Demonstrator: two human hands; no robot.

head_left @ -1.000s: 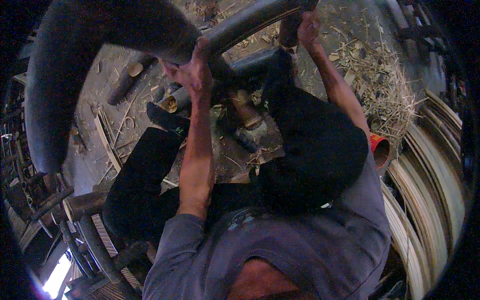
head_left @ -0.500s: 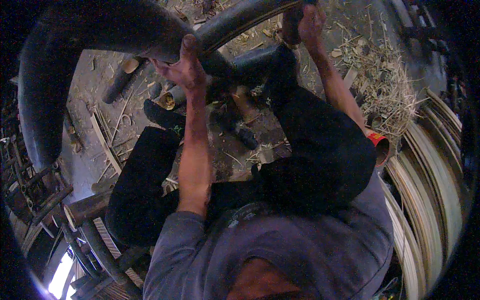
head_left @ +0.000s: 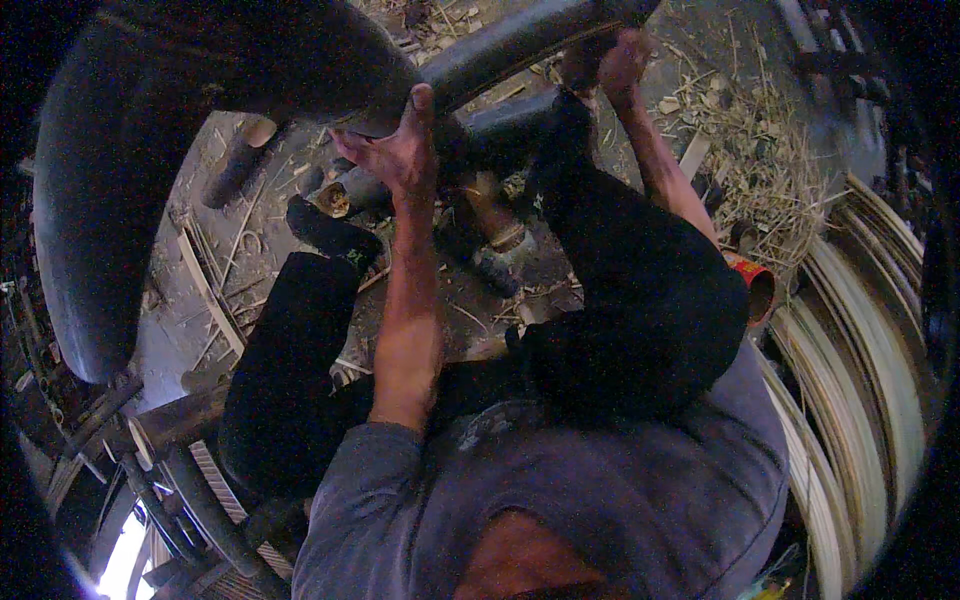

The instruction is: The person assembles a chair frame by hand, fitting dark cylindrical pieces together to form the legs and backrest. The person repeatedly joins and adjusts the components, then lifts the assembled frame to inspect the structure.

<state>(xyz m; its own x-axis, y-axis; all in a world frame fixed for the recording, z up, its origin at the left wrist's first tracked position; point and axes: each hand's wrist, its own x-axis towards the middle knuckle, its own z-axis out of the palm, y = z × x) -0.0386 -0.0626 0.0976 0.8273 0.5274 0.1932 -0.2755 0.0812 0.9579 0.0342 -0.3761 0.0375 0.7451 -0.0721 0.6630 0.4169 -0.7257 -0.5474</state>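
Observation:
A thick dark pole (head_left: 290, 60), apparently bamboo and strongly bent by the lens, runs across the upper left close to the camera. My left hand (head_left: 398, 150) holds it from below, thumb standing up along its near side and fingers under it. Another dark pole length (head_left: 530, 50) slants away to the upper right. By its far end, my right hand (head_left: 622, 72) is closed beside a dark, stubby piece (head_left: 588, 62). What those fingers hold is hard to make out in the shadow. Between my black-trousered legs, short cut pole pieces (head_left: 490, 220) lie on the floor.
Bundles of long pale split strips (head_left: 850, 380) curve along the right side. Shavings (head_left: 760, 150) pile up at the upper right. An orange-red tube (head_left: 755, 285) sits beside my right leg. Poles (head_left: 190, 420) are stacked at the lower left.
The big pole's near end at the left has swung lower. My left hand has shifted right and slightly down with it. The right hand has dropped a little.

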